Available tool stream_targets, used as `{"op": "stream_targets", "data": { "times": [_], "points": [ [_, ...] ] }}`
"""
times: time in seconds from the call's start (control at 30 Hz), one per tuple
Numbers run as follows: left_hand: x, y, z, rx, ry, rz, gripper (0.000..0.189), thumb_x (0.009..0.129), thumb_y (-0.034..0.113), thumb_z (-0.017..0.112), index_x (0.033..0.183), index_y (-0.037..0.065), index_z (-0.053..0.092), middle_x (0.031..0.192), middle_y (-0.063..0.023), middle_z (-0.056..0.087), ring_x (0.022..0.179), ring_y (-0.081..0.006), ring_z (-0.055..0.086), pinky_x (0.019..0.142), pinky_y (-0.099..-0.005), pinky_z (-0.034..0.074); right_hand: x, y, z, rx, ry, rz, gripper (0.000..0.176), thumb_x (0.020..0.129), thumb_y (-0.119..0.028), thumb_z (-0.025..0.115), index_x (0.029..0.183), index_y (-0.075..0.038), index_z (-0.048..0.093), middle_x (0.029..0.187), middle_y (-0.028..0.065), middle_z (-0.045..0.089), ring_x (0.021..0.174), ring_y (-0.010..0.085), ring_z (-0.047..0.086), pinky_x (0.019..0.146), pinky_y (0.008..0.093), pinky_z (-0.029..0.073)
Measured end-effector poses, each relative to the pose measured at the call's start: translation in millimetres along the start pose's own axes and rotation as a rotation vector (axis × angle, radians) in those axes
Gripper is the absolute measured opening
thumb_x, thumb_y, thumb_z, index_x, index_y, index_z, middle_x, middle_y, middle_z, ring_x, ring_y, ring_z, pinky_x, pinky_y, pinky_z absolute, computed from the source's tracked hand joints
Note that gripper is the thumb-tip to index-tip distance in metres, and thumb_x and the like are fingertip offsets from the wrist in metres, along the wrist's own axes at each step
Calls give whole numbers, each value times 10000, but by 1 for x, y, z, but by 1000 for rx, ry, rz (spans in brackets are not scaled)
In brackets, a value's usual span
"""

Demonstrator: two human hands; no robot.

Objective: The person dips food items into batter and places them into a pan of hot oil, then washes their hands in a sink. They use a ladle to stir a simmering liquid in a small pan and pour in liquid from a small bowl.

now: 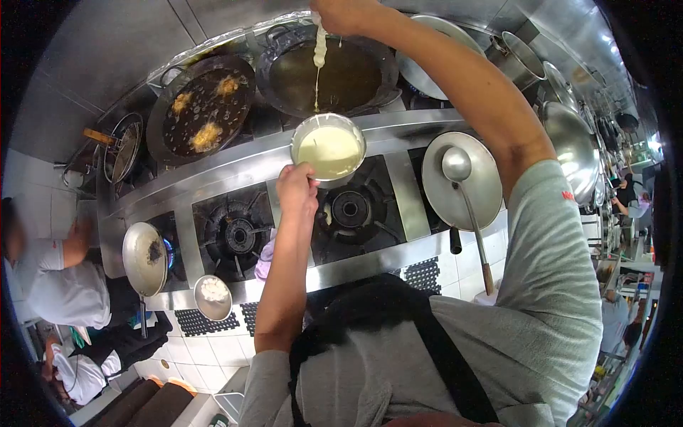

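My left hand point(296, 188) is closed on the near edge of a metal bowl point(303, 130) of pale yellow batter point(329, 149). High at the top of the view, my right hand point(345, 14) pinches a long batter-coated strip point(320, 50), whose exact kind I cannot make out. A thin thread of batter trails down from the strip over a wok of oil point(388, 71), in front of the bowl. In another wok point(188, 139) to the left, several golden battered pieces point(206, 136) sit in bubbling oil.
A frying pan point(139, 267) stands by a lit flame. Near it, a small bowl point(213, 309) holds pale pieces. A ladle point(457, 165) rests in a white pan point(435, 192) at right. A wire strainer point(126, 149) is far left. Another person point(64, 285) stands left.
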State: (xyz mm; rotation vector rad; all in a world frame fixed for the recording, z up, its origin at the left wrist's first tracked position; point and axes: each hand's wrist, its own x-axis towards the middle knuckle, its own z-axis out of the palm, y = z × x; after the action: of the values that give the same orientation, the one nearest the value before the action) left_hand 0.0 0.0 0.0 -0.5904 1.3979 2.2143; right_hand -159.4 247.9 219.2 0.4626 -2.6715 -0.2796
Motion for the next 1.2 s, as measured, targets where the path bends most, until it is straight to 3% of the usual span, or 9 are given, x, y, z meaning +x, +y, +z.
{"op": "stream_targets", "data": {
  "times": [0.17,0.5,0.57,0.6,0.77,0.9,0.97,1.13,1.2],
  "points": [
    [-32,-9,-35,-73,34,59,185,756,-42,637,782,83,502,633,-13,521,416,-99,469,343,-225,294,9,16,8,-70,-138,125,162,706,-154,676,736,-5,735,803,237,698,795,406,697,722,493,551],
    [-107,-42,-159,129,135,-38,187,784,-29,601,827,115,490,670,13,537,443,-76,434,356,-218,315,1,39,53,-169,-49,15,157,723,-156,672,765,-16,731,810,218,703,783,402,694,711,480,553],
    [-111,-54,-179,99,224,-63,193,759,-15,639,768,119,501,625,6,545,418,-74,428,352,-204,294,0,41,62,-84,-80,88,154,735,-146,657,788,-16,722,855,230,703,819,398,693,720,482,552],
    [-112,-62,-195,67,169,-69,184,763,-6,645,787,119,512,636,7,551,437,-75,450,370,-205,323,1,39,63,-83,-81,86,154,735,-146,657,788,-16,722,855,230,703,819,398,693,720,482,552],
    [-127,-72,-214,79,235,-95,184,769,-14,652,820,111,528,692,-8,592,489,-81,507,423,-200,382,5,41,79,-10,-81,220,140,760,-124,633,780,-6,705,865,243,700,856,396,693,740,480,554],
    [-136,-61,-204,43,293,-100,187,777,-38,643,835,107,540,730,-12,620,514,-91,547,451,-207,435,11,46,89,-73,-12,167,139,762,-124,631,781,-12,712,860,232,706,839,397,698,736,486,556],
    [-137,-62,-208,23,285,-101,187,778,-43,639,842,106,546,736,-11,625,523,-93,557,456,-210,447,14,42,76,-67,-163,246,151,767,-133,637,793,-14,725,884,230,711,859,388,702,747,483,559],
    [-135,-66,-216,-12,311,-106,188,758,-47,607,888,79,557,736,-29,624,488,-106,505,428,-226,399,19,46,77,-87,-215,230,166,772,-145,648,813,-10,736,898,233,713,894,377,702,772,475,559],
    [-134,-68,-223,8,277,-94,179,775,-31,642,851,105,553,742,-15,631,526,-92,566,459,-211,452,18,44,76,-83,-206,217,169,773,-148,651,818,-10,738,900,234,713,900,376,702,777,474,558]
  ]
}}
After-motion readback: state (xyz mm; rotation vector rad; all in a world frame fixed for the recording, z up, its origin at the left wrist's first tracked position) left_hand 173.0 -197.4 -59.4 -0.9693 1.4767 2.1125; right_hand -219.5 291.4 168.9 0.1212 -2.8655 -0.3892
